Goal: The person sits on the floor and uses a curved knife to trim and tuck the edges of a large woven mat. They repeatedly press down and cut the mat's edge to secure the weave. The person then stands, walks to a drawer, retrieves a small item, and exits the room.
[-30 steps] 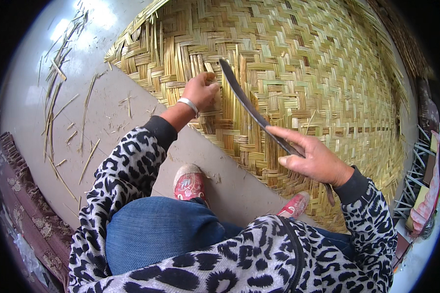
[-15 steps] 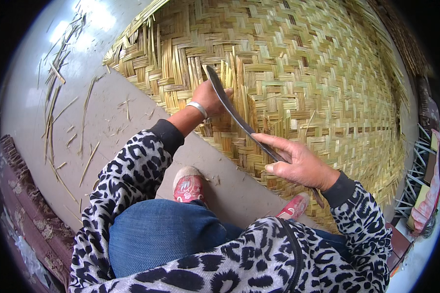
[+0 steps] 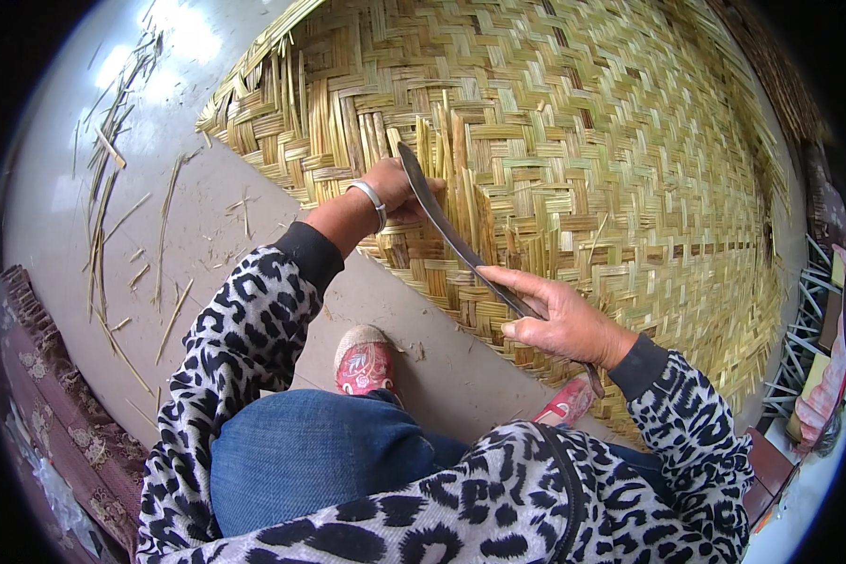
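Right fingers (image 3: 515, 280) grasp the curved tool (image 3: 453, 241), likely stiff, best held low; what left fingers (image 3: 406, 209) hold I cannot tell

Shows right hand (image 3: 566, 320) shifted down and left near mid-frame, with dark blade (image 3: 445, 227) now overlapping left hand (image 3: 392, 187).

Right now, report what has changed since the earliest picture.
The right grip has moved left and slightly nearer the body, bringing the curved blade across the left grip in view; whether they touch is unclear. The left grip has shifted slightly right. The right grip still holds the blade; the woven mat and loose straw scraps look unmoved.
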Tool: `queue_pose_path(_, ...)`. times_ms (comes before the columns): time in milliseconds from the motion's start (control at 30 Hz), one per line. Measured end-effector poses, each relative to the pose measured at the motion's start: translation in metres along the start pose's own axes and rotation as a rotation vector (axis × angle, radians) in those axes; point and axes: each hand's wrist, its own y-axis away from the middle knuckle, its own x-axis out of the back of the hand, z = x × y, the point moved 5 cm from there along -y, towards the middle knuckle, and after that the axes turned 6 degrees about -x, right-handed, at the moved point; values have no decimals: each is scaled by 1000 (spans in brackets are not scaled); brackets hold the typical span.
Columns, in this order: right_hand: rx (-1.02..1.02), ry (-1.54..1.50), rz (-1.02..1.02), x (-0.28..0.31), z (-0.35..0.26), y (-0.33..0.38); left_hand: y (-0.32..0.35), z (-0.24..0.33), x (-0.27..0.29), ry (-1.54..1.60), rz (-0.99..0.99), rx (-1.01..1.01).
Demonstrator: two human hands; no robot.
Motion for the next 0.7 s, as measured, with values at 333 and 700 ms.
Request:
queue_pose_path(333, -177, 7, 66, 9, 13, -18, 1, -26, 17, -56, 304, -62)
queue_pose_path(700, -141, 480, 208, 21, 2, -44, 12, -21, 19, -20, 211, -134)
